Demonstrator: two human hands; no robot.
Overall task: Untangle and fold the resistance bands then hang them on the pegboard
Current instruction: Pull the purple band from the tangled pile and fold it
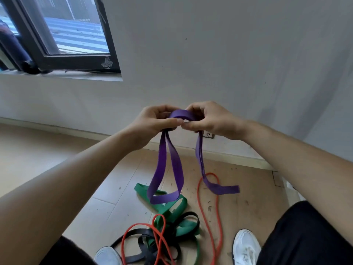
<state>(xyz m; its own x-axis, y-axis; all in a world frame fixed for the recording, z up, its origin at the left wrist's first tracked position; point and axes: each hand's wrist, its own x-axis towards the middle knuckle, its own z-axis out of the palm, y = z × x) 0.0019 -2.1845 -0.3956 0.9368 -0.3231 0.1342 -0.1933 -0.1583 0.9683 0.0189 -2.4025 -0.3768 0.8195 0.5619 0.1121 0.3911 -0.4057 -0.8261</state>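
A purple resistance band is held up in front of me by both hands. My left hand and my right hand each grip its top, thumbs nearly touching, with a short arch of band between them. One long loop hangs from the left hand and a doubled strand from the right, its end curling above the floor. Below lies a tangle of a green band, a black band and a thin red band. No pegboard is in view.
A grey wall stands ahead with a dark-framed window at upper left and a wall socket low behind my right hand. My white shoes stand on the dusty wooden floor beside the tangle.
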